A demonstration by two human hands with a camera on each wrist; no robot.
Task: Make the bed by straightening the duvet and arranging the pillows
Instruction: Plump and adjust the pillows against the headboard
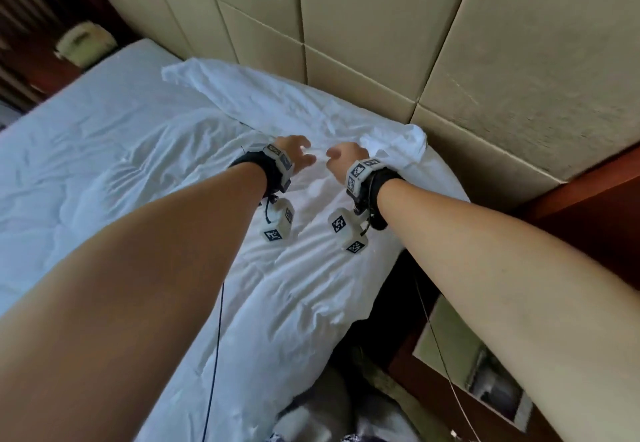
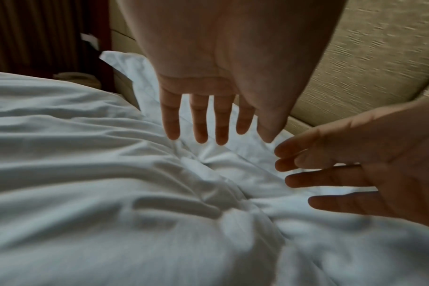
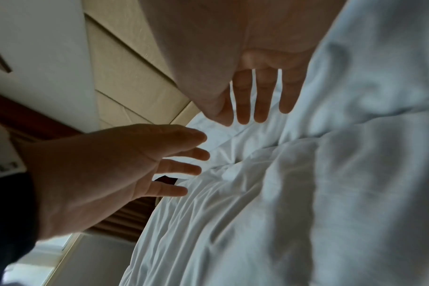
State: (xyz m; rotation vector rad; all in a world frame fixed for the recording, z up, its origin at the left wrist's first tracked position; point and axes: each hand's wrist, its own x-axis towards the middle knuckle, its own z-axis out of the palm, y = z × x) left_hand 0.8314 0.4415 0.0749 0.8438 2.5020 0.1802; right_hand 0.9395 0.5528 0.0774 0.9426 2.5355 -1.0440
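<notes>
A rumpled white duvet [image 1: 138, 171] covers the bed. A flat white pillow [image 1: 277, 102] lies crosswise at its head, against the headboard. My left hand [image 1: 298, 155] and right hand [image 1: 343, 157] are close together over the seam where the duvet meets the pillow. In the left wrist view my left hand [image 2: 208, 120] has straight, spread fingers just above the duvet [image 2: 86, 174], and my right hand [image 2: 343, 174] is beside it. In the right wrist view my right hand [image 3: 257, 96] is likewise spread over the duvet [image 3: 282, 212]. Neither hand holds anything.
A beige padded headboard [image 1: 381, 25] rises behind the pillow. A cream telephone [image 1: 85, 44] sits beyond the bed's far left side. A dark wooden nightstand [image 1: 588, 219] stands at the right, with a dark gap of floor [image 1: 381, 303] between it and the bed.
</notes>
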